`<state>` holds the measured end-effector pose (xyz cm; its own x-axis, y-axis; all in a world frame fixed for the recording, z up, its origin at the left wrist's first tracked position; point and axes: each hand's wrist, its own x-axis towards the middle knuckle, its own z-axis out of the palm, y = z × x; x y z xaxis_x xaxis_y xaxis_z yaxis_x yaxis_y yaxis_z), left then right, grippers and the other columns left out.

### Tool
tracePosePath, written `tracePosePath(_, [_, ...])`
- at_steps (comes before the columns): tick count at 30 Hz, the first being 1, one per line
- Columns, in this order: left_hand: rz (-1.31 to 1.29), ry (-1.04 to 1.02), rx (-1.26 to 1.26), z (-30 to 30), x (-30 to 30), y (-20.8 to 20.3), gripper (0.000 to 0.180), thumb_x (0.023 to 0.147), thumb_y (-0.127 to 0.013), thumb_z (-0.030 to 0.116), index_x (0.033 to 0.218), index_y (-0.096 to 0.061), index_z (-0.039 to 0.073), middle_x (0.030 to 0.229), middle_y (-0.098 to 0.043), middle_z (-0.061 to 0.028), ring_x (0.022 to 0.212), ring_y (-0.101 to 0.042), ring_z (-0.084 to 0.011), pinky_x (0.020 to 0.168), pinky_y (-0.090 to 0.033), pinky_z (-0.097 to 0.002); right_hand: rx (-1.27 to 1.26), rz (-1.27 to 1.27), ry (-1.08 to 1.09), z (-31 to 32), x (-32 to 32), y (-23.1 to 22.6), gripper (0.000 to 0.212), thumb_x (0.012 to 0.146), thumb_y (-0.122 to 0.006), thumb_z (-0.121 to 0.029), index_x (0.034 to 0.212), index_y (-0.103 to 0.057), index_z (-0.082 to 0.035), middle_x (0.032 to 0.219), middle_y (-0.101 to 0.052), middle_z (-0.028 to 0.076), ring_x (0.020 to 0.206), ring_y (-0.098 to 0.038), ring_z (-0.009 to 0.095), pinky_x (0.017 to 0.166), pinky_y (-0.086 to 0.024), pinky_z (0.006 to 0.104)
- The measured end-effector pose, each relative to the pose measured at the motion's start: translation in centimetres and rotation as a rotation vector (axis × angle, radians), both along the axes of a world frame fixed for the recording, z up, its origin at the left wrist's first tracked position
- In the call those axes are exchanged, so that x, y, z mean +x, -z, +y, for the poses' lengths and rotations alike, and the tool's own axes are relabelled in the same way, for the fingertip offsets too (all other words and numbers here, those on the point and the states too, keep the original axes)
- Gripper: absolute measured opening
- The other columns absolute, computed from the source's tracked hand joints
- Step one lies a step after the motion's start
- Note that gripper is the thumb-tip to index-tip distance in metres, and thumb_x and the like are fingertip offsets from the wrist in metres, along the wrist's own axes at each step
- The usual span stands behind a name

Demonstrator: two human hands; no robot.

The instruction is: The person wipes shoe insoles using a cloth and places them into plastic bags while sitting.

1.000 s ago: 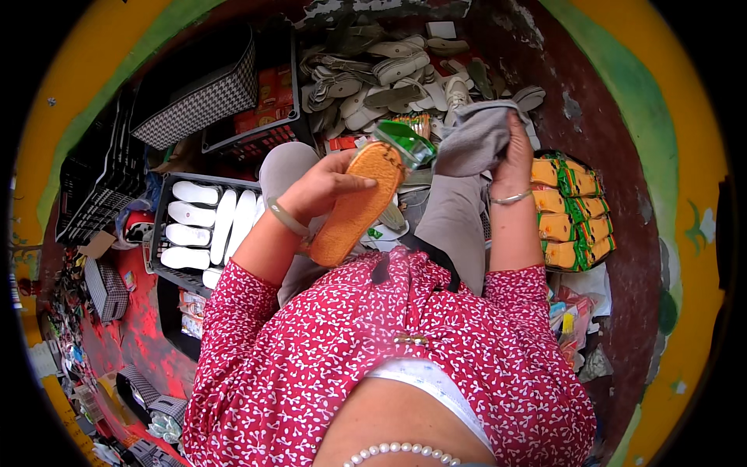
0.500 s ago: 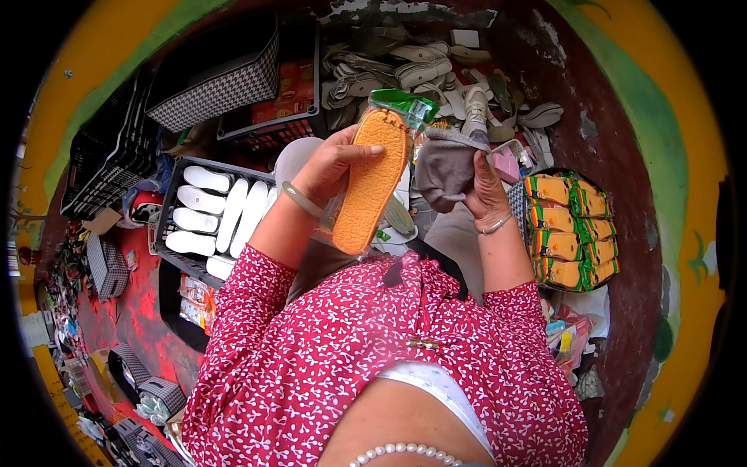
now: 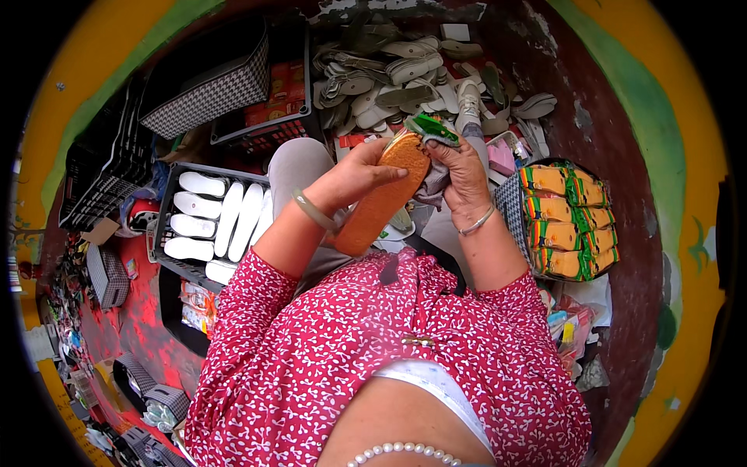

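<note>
My left hand (image 3: 359, 173) is closed around a fuzzy orange insole (image 3: 380, 204), its thumb lying across the face. The insole is tilted, its upper end leaning right, and a green piece of packaging (image 3: 433, 129) sits at that end. My right hand (image 3: 465, 173) is closed beside the upper end, its fingertips at the green packaging. A grey cloth (image 3: 434, 184) is bunched under its palm and partly hidden behind the insole. Whether the fingers pinch the green packaging as well as the cloth is hard to make out.
On the left stands a black crate (image 3: 177, 261) of white insoles. A checked basket (image 3: 510, 204) on the right holds packed orange insoles (image 3: 551, 208). Loose insoles (image 3: 412, 66) lie heaped ahead, behind my knees. A checked bin (image 3: 206, 89) and another black crate (image 3: 268, 128) stand at far left.
My right hand has moved left with the grey cloth, up to the green end of the packaging. The insole has tilted and shifted slightly right in my left hand.
</note>
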<state>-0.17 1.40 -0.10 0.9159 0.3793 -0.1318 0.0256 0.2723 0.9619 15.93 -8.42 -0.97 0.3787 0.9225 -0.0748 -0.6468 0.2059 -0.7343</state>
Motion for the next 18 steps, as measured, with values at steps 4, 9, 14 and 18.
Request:
tracePosePath(4, [-0.012,0.011,-0.049,-0.3,0.3,0.4,0.042,0.084,-0.061,0.005,0.123,-0.047,-0.001,0.111,-0.058,-0.0051,0.101,-0.055,-0.0121,0.088,-0.044,-0.0267,0.004,0.064,0.108,-0.1,-0.5,-0.8,0.026,0.078,-0.063,0.005,0.103,-0.059,0.002,0.093,-0.066,0.01,0.082,-0.064,0.017,0.077,-0.052,0.0279])
tracePosePath(9, [0.042,0.016,-0.019,-0.1,0.7,0.8,0.041,0.084,-0.061,0.006,0.122,-0.047,-0.002,0.109,-0.059,-0.0068,0.099,-0.057,-0.0139,0.087,-0.045,-0.0281,-0.003,0.101,0.166,0.0,-0.5,-1.0,0.022,0.078,-0.063,0.003,0.099,-0.059,0.004,0.09,-0.065,0.011,0.08,-0.065,0.018,0.077,-0.053,0.0287])
tracePosePath(14, [-0.024,-0.007,-0.212,0.1,0.5,1.1,0.04,0.083,-0.061,0.006,0.12,-0.048,-0.003,0.107,-0.06,-0.0088,0.096,-0.06,-0.0167,0.085,-0.047,-0.0295,-0.076,0.072,0.224,0.6,0.4,0.3,0.017,0.079,-0.064,-0.001,0.096,-0.059,0.003,0.087,-0.065,0.01,0.075,-0.064,0.018,0.072,-0.053,0.0281])
tracePosePath(18, [-0.103,-0.024,-0.397,0.2,-0.2,0.9,0.037,0.083,-0.06,0.006,0.117,-0.049,-0.003,0.105,-0.061,-0.0096,0.093,-0.061,-0.0183,0.083,-0.049,-0.0304,-0.149,0.04,0.293,0.8,1.7,1.1,0.013,0.082,-0.064,-0.008,0.093,-0.061,-0.002,0.086,-0.065,0.008,0.073,-0.064,0.017,0.068,-0.052,0.0286])
